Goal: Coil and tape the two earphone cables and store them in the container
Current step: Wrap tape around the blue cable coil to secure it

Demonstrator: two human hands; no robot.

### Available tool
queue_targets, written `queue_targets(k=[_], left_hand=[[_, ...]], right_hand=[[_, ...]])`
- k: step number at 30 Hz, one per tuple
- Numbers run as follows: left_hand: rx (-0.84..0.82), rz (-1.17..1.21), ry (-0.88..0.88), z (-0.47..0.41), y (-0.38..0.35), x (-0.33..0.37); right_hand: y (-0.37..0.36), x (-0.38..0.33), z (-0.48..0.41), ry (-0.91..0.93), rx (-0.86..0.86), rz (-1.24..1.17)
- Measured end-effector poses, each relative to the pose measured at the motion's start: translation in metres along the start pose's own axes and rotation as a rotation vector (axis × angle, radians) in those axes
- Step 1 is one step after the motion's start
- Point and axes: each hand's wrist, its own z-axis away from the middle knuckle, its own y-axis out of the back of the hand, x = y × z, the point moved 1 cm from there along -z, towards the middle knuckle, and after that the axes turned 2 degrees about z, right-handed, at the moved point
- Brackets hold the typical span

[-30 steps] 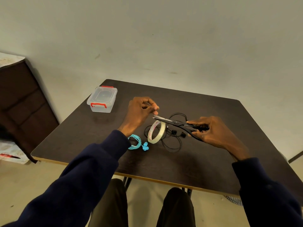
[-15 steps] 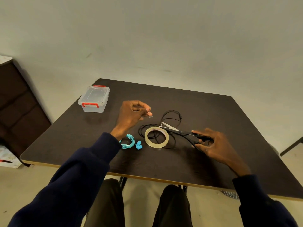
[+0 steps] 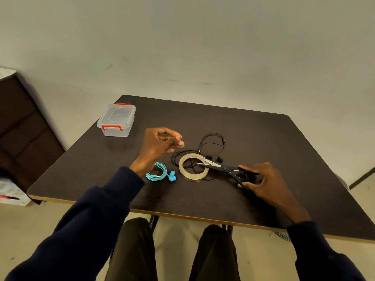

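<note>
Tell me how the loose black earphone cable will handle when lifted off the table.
The black earphone cable lies in slack, uneven loops, so it will probably flop and uncoil. It runs under the tape roll, so it may snag and drag the roll. It looks thin, likely light.

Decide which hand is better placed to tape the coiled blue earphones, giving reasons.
Left. The left hand pinches what looks like a tape piece, with the blue earphones beside its wrist; the right hand holds the scissors.

Left hand (image 3: 159, 144) pinches a tape piece (image 3: 182, 146); right hand (image 3: 265, 180) holds scissors (image 3: 224, 168) across the tape roll (image 3: 191, 175).
</note>
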Motion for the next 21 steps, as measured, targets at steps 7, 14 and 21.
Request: queue_targets(k=[7, 14, 21], left_hand=[[-0.010, 0.038, 0.055, 0.010, 0.003, -0.002], [0.006, 0.033, 0.064, 0.014, 0.008, -0.005], [0.001, 0.097, 0.112, 0.017, 0.015, -0.007]], right_hand=[[0.001, -0.005, -0.008, 0.061, -0.213, 0.365], [0.001, -0.023, -0.011, 0.071, -0.321, 0.446], [-0.001, -0.061, -0.014, 0.094, 0.097, -0.019]])
